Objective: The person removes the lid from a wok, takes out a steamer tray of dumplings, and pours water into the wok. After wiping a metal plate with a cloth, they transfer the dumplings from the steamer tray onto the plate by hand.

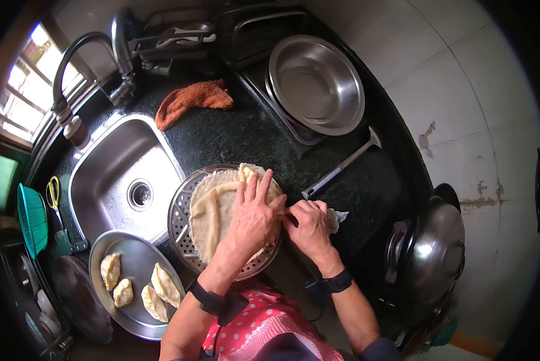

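Note:
A round perforated steamer tray [177,224] lies on the counter in front of me. Over it is spread a beige, fraying sheet [207,225] that looks like damp cloth, with a raised fold across it. My left hand [255,213] presses flat on the sheet's right part, fingers stretched toward its far edge, where a pale yellowish folded bit [246,174] shows. Just right of the tray rim, my right hand [309,224] is closed in a pinch close to the left thumb; what it holds is hidden. A crumpled whitish scrap [337,221] shows beside it.
Left of the tray is a steel sink [104,186]. An oval metal dish [135,249] with several shaped dough dumplings [165,285] stands nearer. A steel basin [318,84], an orange cloth [195,101] and a long-handled tool [342,163] lie beyond.

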Motion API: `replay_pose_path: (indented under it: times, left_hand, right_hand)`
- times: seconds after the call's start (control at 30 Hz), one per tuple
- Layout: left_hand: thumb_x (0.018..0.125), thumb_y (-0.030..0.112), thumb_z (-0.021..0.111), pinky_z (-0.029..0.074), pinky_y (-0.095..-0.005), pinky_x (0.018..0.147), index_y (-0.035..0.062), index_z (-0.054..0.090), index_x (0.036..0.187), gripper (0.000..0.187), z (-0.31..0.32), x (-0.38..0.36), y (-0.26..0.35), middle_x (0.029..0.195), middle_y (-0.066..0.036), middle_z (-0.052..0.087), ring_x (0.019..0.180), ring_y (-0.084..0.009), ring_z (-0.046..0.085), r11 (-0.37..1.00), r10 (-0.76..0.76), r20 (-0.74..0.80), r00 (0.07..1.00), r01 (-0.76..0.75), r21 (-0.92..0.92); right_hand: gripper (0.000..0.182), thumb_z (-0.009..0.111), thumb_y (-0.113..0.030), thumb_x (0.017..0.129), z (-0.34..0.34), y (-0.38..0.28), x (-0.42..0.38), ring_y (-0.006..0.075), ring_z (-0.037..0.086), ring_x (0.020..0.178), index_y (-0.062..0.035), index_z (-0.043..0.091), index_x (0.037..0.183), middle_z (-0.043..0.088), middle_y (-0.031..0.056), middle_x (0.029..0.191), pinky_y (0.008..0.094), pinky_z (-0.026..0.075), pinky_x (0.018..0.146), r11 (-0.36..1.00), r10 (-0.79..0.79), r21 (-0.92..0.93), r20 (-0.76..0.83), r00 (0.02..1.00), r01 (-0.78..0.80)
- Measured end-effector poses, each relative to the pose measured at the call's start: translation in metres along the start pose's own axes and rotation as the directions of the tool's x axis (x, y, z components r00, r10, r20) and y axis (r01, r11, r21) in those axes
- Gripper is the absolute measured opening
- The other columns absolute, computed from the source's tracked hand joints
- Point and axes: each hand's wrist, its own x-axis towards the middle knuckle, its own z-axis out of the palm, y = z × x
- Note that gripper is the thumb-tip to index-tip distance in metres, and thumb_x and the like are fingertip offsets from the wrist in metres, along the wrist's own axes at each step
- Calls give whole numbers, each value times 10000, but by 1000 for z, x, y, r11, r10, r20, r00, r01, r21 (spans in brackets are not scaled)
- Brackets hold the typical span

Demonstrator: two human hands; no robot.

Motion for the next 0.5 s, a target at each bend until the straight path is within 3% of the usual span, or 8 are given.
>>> replay_pose_path:
  times: [0.17,0.23,0.3,0.43,0.5]
  left_hand:
    - [724,153,674,291,-565,1066,145,678,1105,381,8,19,-7,1421,-191,385,1320,-411,343,998,49,30,998,-50,44]
    - [752,193,649,288,-608,1054,131,672,1073,327,9,25,-8,1373,-165,432,1301,-374,379,991,90,108,990,-100,87]
    - [747,195,655,302,-603,1045,131,672,1053,313,8,29,-11,1337,-148,457,1278,-355,400,989,105,166,981,-120,88]
    - [721,198,686,335,-585,1024,138,673,1031,315,7,34,-14,1259,-113,503,1217,-314,444,987,121,275,954,-146,73]
    - [697,203,710,327,-600,1024,128,670,1036,350,4,34,-18,1273,-119,497,1260,-310,408,994,108,274,956,-113,3]
  right_hand:
    - [110,691,-133,754,-11,4,12,272,600,770,-58,613,774,607,82,757,406,387,778,955,152,238,123,981,-178]
    - [115,685,-138,767,-12,5,15,285,613,778,-47,615,774,630,95,774,409,404,743,945,186,250,116,976,-210]
    - [134,688,-154,776,-14,4,16,283,629,799,-39,621,795,647,105,798,430,422,758,802,346,436,217,913,-408]
    - [180,704,-183,777,-10,2,10,279,648,834,-39,630,857,666,116,831,457,436,816,741,435,457,232,870,-492]
    - [297,720,-220,773,-1,3,7,283,653,902,-79,622,1016,683,115,914,453,440,878,908,341,200,158,927,-368]
